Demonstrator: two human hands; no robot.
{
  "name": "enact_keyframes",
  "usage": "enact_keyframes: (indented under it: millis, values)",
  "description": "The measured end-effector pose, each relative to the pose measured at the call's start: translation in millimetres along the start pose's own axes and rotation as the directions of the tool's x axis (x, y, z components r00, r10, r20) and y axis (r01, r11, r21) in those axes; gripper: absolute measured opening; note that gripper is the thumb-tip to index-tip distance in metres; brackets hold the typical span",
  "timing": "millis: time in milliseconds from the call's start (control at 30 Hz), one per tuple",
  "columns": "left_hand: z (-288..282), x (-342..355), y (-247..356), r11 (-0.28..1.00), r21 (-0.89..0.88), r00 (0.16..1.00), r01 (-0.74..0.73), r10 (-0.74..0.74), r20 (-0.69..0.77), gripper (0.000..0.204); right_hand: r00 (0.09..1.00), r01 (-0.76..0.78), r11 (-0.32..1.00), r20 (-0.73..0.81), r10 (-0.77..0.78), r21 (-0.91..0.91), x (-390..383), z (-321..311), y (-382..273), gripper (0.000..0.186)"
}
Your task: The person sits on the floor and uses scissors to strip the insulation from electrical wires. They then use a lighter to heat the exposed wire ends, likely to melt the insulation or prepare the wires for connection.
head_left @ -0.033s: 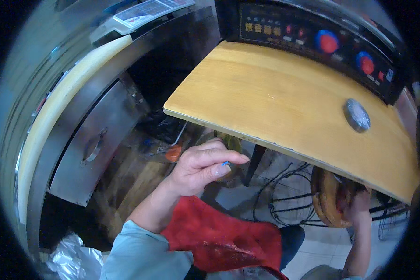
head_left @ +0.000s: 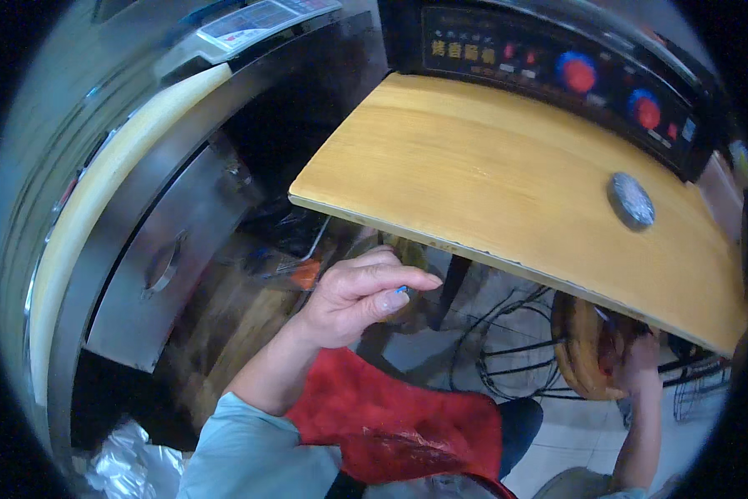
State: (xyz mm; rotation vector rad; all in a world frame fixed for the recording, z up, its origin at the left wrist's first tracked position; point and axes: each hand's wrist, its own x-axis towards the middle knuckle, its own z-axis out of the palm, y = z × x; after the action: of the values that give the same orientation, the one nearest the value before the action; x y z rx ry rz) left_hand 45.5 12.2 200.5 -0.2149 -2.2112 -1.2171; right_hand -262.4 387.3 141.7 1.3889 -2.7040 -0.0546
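My left hand (head_left: 359, 295) hovers in front of the wooden board's near edge, closed in a pinch. A tiny blue thing (head_left: 402, 289) shows between its thumb and forefinger; its kind I cannot make out. Under the board's right part, my right hand (head_left: 638, 366) reaches into a round brown wooden-looking container (head_left: 575, 353). Something reddish is blurred beside that hand, and its fingertips are hidden in shadow. Farther back on the pale wooden board (head_left: 482, 158) lies a round, dark-sided disc (head_left: 631, 201) with a shiny pale top.
A black appliance (head_left: 507, 54) with red-and-blue knobs backs the board. To the left are a metal drawer (head_left: 153, 266), a pale curved edge (head_left: 124, 170) and a white scale-like device (head_left: 261, 23). Crumpled foil (head_left: 133, 461) lies lower left. Black wire racks (head_left: 519, 358) stand below the board.
The view has shifted very slightly. My left hand keeps its pinch, and my right hand stays at the brown container with hardly any movement.
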Motion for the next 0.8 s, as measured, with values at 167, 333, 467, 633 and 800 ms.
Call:
enact_keyframes:
  millis: [167, 333, 467, 633, 800]
  values:
    - [-3, 5, -2, 0.999, 0.01, 0.998, -0.051, 0.051, 0.037, 0.017, 0.961, -0.195, 0.966, 0.161, 0.223, -0.17, 0, -19, -4, 0.06]
    - [11, 4, -6, 0.978, 0.174, 0.991, -0.114, 0.124, -0.049, 0.01, 0.98, -0.031, 0.921, 0.17, 0.104, -0.388, 2, -34, -6, 0.057]
    - [22, 6, -8, 0.967, 0.17, 0.979, -0.19, 0.2, -0.044, 0.004, 0.982, -0.058, 0.91, 0.14, 0.125, -0.41, -3, -45, -8, 0.045]
    - [18, 3, -3, 0.951, 0.258, 0.985, -0.172, 0.173, 0.022, 0.003, 0.919, 0.337, 0.83, -0.345, -0.189, 0.444, 26, -78, -149, 0.028]
    - [22, 9, -14, 0.961, 0.218, 0.986, -0.169, 0.168, 0.021, 0.007, 0.725, 0.653, 0.477, -0.667, -0.169, 0.588, 64, -78, -250, 0.021]
